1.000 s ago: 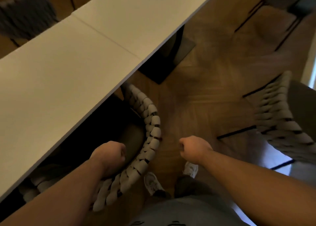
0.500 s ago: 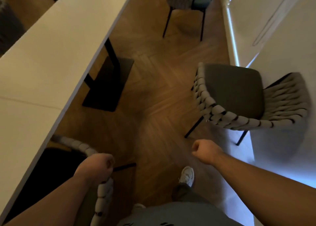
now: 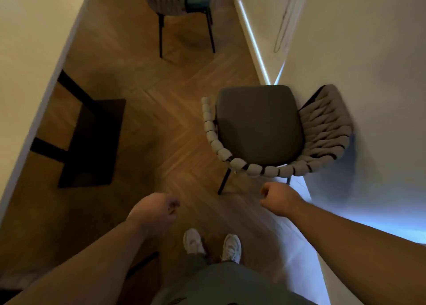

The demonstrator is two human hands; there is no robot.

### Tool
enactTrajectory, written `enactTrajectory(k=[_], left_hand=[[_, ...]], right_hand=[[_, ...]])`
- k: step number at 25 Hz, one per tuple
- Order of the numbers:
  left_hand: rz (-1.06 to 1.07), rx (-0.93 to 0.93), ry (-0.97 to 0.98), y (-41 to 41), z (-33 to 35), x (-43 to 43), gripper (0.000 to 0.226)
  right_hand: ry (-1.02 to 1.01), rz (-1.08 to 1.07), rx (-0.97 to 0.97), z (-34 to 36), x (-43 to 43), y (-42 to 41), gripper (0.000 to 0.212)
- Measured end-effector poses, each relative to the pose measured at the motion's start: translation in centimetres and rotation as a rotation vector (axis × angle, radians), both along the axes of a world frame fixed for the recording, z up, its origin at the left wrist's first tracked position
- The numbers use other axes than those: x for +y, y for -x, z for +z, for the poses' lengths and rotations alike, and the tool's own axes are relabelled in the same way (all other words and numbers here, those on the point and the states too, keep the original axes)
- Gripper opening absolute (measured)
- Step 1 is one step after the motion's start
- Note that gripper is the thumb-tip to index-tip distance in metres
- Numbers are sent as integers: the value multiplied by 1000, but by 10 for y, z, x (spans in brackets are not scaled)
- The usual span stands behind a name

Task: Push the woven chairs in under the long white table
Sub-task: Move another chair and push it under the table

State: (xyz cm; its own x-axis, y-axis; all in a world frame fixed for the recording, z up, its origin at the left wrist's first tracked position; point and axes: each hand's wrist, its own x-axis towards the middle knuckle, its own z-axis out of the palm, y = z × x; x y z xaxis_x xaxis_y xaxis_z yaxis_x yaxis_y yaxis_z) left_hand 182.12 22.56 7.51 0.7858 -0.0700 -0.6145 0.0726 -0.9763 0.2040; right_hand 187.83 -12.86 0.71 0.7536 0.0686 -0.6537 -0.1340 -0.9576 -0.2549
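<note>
Hanging fisted and empty, the left hand (image 3: pixel 153 210) and right hand (image 3: pixel 280 199) touch nothing; woven chair (image 3: pixel 259 125) just ahead.

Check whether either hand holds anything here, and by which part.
Nothing is held: the left hand and right hand are both curled into empty fists, apart from the woven chair.

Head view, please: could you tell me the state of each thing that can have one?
Near woven chair: upright, beside the wall, not under the long white table, untouched.
Far woven chair: upright, clear of the table.
Left hand: fingers curled, holding nothing.
Right hand: fingers curled, holding nothing.
</note>
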Motion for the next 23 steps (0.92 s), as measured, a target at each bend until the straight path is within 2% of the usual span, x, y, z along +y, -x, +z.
enactTrajectory(k=[4, 8, 13, 16, 18, 23], left_hand=[[-124, 12, 27, -63, -12, -34, 36], [-246, 8, 41, -119, -21, -71, 42], [-378, -1, 34, -169, -30, -135, 47], [-386, 63, 11, -190, -43, -182, 53], [-321, 108, 6, -200, -58, -211, 59], [-259, 295, -26, -205, -92, -279, 76]], right_hand=[[27, -124, -38, -4, -39, -15, 27], [70, -192, -69, 3, -73, -26, 45], [43, -225, -120, 3, -117, -53, 51], [-14, -137, -118, -7, -146, -70, 55], [-68, -29, -140, -16, -169, -89, 46], [33, 349, -92, -29, -216, -134, 52]])
